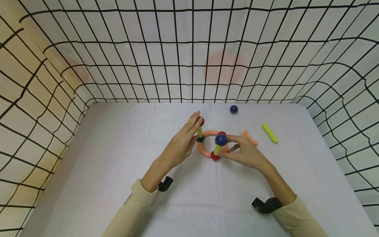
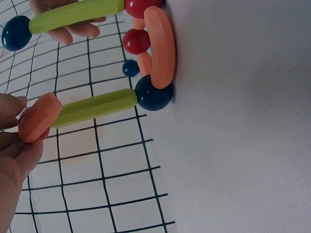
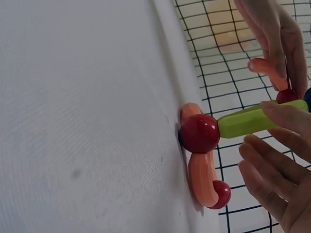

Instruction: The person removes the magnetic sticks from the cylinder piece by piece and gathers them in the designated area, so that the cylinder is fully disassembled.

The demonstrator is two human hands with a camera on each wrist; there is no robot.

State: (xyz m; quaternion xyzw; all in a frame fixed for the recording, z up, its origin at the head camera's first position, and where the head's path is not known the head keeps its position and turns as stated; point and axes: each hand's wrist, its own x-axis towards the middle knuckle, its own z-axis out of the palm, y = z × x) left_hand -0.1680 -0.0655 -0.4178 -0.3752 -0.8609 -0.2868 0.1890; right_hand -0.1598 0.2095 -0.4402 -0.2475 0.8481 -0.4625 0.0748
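Note:
An orange ring (image 1: 204,151) of curved pieces, joined by balls, lies on the table. Two yellow-green rods stand up from it. My left hand (image 1: 180,141) holds a curved orange piece (image 2: 39,119) against the red ball (image 1: 202,121) topping the left rod (image 2: 97,108); that rod's foot is in a blue ball (image 2: 154,93). With thumb and fingers, my right hand (image 1: 247,153) pinches the right rod (image 3: 248,120), which rises from a red ball (image 3: 199,133) and carries a blue ball (image 1: 221,140). Another red ball (image 1: 222,133) sits at the ring's far side.
Loose orange curved pieces (image 1: 251,138) lie just beyond my right hand. Farther right is a loose yellow-green rod (image 1: 270,133), and a blue ball (image 1: 234,109) rests near the table's back edge. Black wire mesh (image 1: 192,65) encloses the back and sides of the white table (image 1: 103,171).

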